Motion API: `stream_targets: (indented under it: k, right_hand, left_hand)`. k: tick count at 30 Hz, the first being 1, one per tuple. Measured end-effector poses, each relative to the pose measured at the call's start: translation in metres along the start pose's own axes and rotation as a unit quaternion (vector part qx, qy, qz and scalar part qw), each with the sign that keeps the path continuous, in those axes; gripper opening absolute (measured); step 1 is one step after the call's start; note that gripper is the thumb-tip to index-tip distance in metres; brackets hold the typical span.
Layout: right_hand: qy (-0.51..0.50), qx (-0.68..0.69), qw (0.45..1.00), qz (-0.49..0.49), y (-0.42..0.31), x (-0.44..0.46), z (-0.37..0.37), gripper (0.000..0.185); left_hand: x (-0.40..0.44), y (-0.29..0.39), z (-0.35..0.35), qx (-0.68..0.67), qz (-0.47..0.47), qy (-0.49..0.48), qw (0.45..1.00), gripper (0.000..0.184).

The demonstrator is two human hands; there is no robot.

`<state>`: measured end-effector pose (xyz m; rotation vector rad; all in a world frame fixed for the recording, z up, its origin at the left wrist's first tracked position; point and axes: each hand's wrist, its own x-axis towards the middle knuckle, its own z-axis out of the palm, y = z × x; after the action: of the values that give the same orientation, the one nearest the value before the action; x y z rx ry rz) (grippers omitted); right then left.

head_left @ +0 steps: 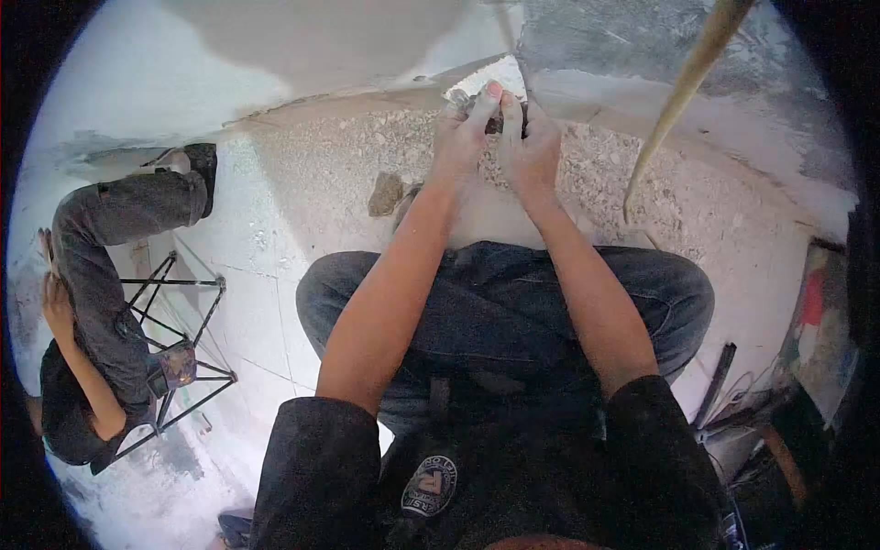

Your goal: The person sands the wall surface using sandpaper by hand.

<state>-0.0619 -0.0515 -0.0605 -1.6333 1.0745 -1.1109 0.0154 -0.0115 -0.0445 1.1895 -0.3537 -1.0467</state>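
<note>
- Head view: both hands are closed on one white-coated triangular piece (500, 76), perhaps a scraper blade, at the foot of the wall (330, 41).
- The left hand (461, 137) and the right hand (532, 154) sit side by side, thumbs together over the piece's near edge; a dark part shows between them, possibly a handle, but I cannot tell.
- The step in hand appears to be handling or steadying this piece; whether it touches the wall cannot be told.
- From this grip, a next move would seem to call for both hands shifting together, thumbs firm.
- Counted: one triangular piece, two working hands, one slanting pole (686, 101) to the right, one brown lump (386, 194) to the left, one folding stool (183, 356) and one seated person (96, 321).
- Crumbs strewn on the floor (321, 174) are too many to count.
</note>
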Motion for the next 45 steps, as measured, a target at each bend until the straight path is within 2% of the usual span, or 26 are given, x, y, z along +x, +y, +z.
stream_targets:
  k: [4, 7, 9, 12, 16, 18, 21, 24, 28, 30, 31, 33, 34, 37, 40, 43, 44, 45]
  right_hand:
    - [-0.033, -0.028, 0.999, 0.004, 0.007, -0.008, 0.002, 0.027]
    - [-0.005, -0.004, 1.000, -0.016, 0.008, 0.000, 0.005, 0.025]
    - [0.042, 0.033, 0.996, -0.065, 0.007, -0.003, 0.008, 0.028]
    - [0.037, 0.016, 0.999, -0.032, 0.018, -0.002, 0.007, 0.025]
    - [0.034, 0.022, 0.998, -0.044, 0.005, 0.007, 0.002, 0.025]
    - [-0.020, 0.023, 1.000, 0.001, 0.004, 0.007, 0.000, 0.025]
    - [-0.008, 0.028, 1.000, 0.004, -0.006, 0.006, -0.001, 0.026]
    - [-0.008, 0.030, 0.999, -0.036, -0.002, 0.007, -0.001, 0.027]
    - [0.003, 0.003, 1.000, -0.028, 0.001, 0.014, -0.001, 0.027]
    - [-0.004, 0.071, 0.997, -0.018, -0.011, 0.013, -0.004, 0.027]
    - [-0.011, 0.067, 0.998, -0.004, -0.002, 0.001, -0.006, 0.027]
    - [-0.016, -0.045, 0.998, -0.046, 0.020, 0.004, 0.000, 0.027]
    - [0.022, -0.028, 0.998, -0.046, 0.015, 0.003, 0.005, 0.028]
    - [0.002, 0.044, 0.999, -0.017, 0.011, -0.005, 0.007, 0.028]
    - [0.009, -0.001, 0.999, -0.046, 0.020, -0.002, 0.008, 0.023]
    - [0.032, 0.002, 0.998, -0.046, 0.014, -0.001, 0.006, 0.024]
    - [0.036, 0.002, 0.998, -0.048, 0.014, 0.001, 0.006, 0.024]
    - [0.043, 0.015, 0.998, -0.041, 0.015, -0.001, 0.007, 0.025]
  left_hand:
    - [-0.004, -0.001, -0.007, 0.044, -0.001, 0.021, 0.999, 0.023]
    - [0.002, 0.000, 0.000, 0.044, 0.017, 0.012, 0.999, 0.023]
    - [0.001, -0.005, 0.001, 0.021, 0.041, 0.019, 0.999, 0.024]
    - [0.000, -0.004, 0.005, 0.015, 0.040, -0.006, 0.999, 0.024]
    - [0.005, 0.003, 0.006, -0.034, 0.057, -0.026, 0.997, 0.022]
    - [0.004, 0.005, 0.004, 0.011, 0.017, 0.006, 1.000, 0.022]
    - [0.005, 0.003, 0.005, -0.021, 0.071, -0.019, 0.997, 0.025]
    - [0.004, 0.006, 0.002, 0.047, 0.034, 0.004, 0.998, 0.023]
    - [0.012, 0.008, 0.008, 0.006, 0.038, -0.015, 0.999, 0.023]
    - [-0.003, 0.033, 0.022, -0.020, 0.059, -0.022, 0.998, 0.024]
    - [-0.007, 0.019, 0.012, -0.020, 0.046, -0.012, 0.999, 0.024]
    - [0.013, -0.007, -0.009, 0.124, 0.000, 0.032, 0.992, 0.025]
    - [0.011, -0.007, -0.002, 0.038, -0.021, 0.042, 0.998, 0.024]
    - [0.003, -0.003, -0.004, 0.024, 0.016, 0.010, 1.000, 0.022]
    - [-0.001, 0.001, -0.003, 0.023, -0.020, 0.013, 0.999, 0.020]
    - [0.007, -0.008, 0.000, 0.021, 0.033, 0.014, 0.999, 0.021]
    - [0.002, -0.008, 0.003, -0.005, -0.011, 0.029, 0.999, 0.023]
    - [0.003, -0.007, 0.004, -0.003, -0.012, 0.029, 1.000, 0.023]
